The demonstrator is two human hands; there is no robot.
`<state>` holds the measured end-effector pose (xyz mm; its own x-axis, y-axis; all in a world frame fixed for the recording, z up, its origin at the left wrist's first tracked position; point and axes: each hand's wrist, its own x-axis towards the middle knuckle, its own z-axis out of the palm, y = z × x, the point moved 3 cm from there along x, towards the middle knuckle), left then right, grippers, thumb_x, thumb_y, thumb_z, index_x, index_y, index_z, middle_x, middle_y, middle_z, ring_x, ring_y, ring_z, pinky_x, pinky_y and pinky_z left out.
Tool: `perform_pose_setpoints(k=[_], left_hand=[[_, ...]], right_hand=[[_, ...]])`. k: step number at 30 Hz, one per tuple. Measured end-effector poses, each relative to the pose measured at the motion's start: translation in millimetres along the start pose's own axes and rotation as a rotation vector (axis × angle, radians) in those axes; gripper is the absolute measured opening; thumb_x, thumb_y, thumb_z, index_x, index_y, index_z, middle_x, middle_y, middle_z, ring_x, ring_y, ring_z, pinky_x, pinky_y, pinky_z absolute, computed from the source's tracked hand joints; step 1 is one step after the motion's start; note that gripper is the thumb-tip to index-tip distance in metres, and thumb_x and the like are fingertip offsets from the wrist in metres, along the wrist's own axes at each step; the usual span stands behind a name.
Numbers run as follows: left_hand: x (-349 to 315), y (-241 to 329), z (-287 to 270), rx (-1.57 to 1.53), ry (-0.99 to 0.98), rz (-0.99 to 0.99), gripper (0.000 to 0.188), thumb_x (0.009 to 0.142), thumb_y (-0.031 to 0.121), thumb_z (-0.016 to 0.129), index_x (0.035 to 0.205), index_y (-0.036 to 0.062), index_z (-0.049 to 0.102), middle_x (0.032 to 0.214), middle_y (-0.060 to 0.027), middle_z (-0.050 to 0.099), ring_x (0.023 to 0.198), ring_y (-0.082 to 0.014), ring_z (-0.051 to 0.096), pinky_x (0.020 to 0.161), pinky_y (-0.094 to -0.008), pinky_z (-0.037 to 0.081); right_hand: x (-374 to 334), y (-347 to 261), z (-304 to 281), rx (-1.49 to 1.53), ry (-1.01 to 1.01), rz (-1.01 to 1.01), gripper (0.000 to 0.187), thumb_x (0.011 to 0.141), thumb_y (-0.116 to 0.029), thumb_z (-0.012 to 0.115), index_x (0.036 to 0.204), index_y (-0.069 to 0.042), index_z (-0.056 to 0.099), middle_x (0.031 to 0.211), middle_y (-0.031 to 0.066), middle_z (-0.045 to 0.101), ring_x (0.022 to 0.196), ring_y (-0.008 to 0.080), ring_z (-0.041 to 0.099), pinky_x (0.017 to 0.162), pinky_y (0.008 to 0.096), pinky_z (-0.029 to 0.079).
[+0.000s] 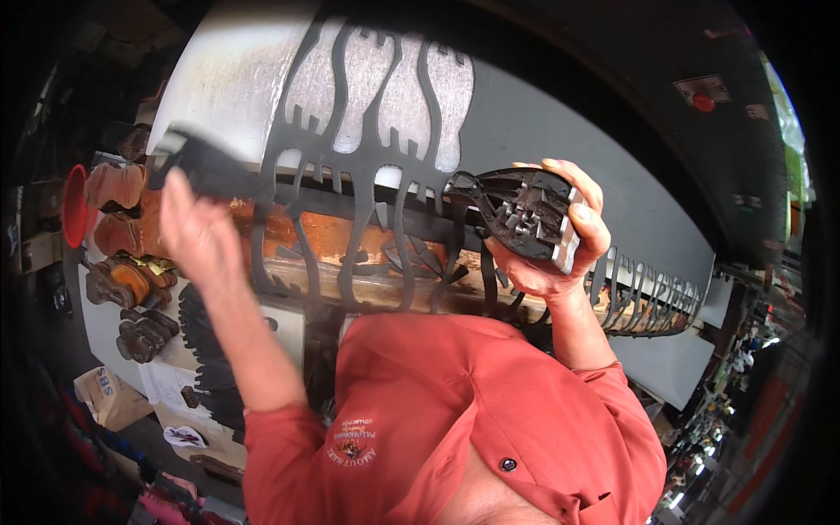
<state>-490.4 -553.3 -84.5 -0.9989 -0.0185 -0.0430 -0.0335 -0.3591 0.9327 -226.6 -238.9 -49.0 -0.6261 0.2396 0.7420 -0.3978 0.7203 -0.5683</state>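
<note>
Blur smears the left hand [203, 232] and the flat, dark slab [210, 166] at its fingertips; I cannot tell whether its fingers grip the slab. The right hand [592, 223] has its fingers clamped on a black, sole-shaped tool with a ribbed hollow and bright metal edge [525, 214], held above the bench's near side and hiding part of that hand. A matte dark-grey sheet with wavy cut-outs [516, 114] covers part of a scuffed, pale metal plate [232, 79]; its thin strips droop across worn orange-brown wood [278, 229].
</note>
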Motion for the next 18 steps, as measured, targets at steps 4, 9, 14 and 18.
perform_pose_setpoints(k=[4, 9, 14, 18], left_hand=[[-21.1, 34.1, -151.2, 0.234, 0.18, 0.087, 0.021, 0.109, 0.021, 0.066, 0.121, 0.0032, 0.068, 0.112, -0.0064, 0.072, 0.091, -0.014, 0.067, 0.076, -0.0303, 0.054], [-74.0, 49.5, -325.1, 0.881, 0.746, -0.225, 0.032, 0.109, 0.027, 0.063, 0.121, -0.0018, 0.071, 0.12, -0.0151, 0.075, 0.105, -0.0231, 0.073, 0.09, -0.0391, 0.059], [-77.9, 47.4, -279.3, 1.503, 0.604, 0.287, 0.045, 0.108, 0.028, 0.063, 0.142, -0.0023, 0.066, 0.138, -0.0194, 0.072, 0.119, -0.0313, 0.07, 0.105, -0.0391, 0.053], [-64.7, 14.5, -101.0, 1.031, 0.051, 0.436, 0.036, 0.11, 0.017, 0.06, 0.142, 0.0018, 0.068, 0.139, -0.0106, 0.073, 0.117, -0.018, 0.069, 0.104, -0.0317, 0.052]], right_hand=[[1.2, 4.0, 2.4, 0.116, -0.005, 0.089, 0.101, 0.07, -0.012, 0.101, 0.15, -0.014, 0.039, 0.143, 0.0278, 0.054, 0.119, 0.0382, 0.067, 0.095, 0.0447, 0.061], [37.5, -0.9, -19.7, 0.116, -0.134, 0.249, 0.122, 0.075, -0.014, 0.1, 0.166, -0.01, 0.019, 0.141, 0.0264, 0.06, 0.124, 0.0348, 0.068, 0.101, 0.0454, 0.061], [75.9, 20.8, -33.2, -0.215, -0.601, -0.093, 0.07, 0.068, 0.005, 0.089, 0.133, -0.005, 0.064, 0.141, 0.0193, 0.066, 0.133, 0.0395, 0.063, 0.109, 0.0466, 0.054], [56.9, 60.2, -15.6, -0.402, -0.839, -0.238, 0.057, 0.077, 0.003, 0.075, 0.131, -0.014, 0.068, 0.147, 0.0094, 0.063, 0.143, 0.0387, 0.054, 0.117, 0.0499, 0.048]])
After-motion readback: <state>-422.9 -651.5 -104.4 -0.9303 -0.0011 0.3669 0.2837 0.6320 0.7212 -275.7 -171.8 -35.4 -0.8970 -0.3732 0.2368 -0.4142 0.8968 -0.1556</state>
